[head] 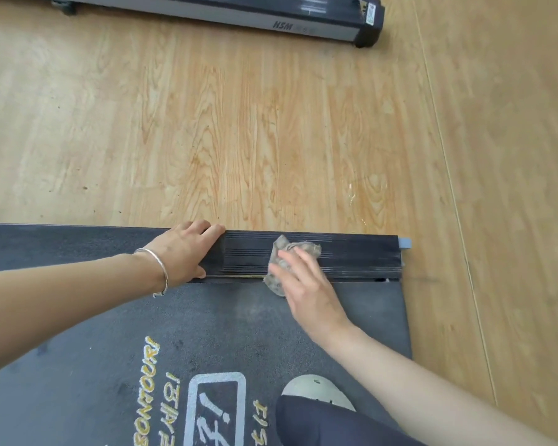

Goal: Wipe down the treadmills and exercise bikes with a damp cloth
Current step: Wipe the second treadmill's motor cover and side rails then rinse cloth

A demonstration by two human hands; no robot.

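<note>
Right hand (pixel 306 284) presses cloth (pixel 298 247) flat-fingered on the rail (pixel 361 259), left hand (pixel 184 252) lies flat beside it, holding nothing — unpinched, the cloth may bunch, skipping grooves.

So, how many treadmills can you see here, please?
2: near treadmill at the bottom, second treadmill at the top edge. Others may be out of frame.

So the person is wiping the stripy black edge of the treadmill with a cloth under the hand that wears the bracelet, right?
Not quite. The cloth is under the right hand, which wears no bracelet. The bracelet is on the left wrist, and that left hand rests on the stripy black edge with no cloth. The head view shows this.
</note>
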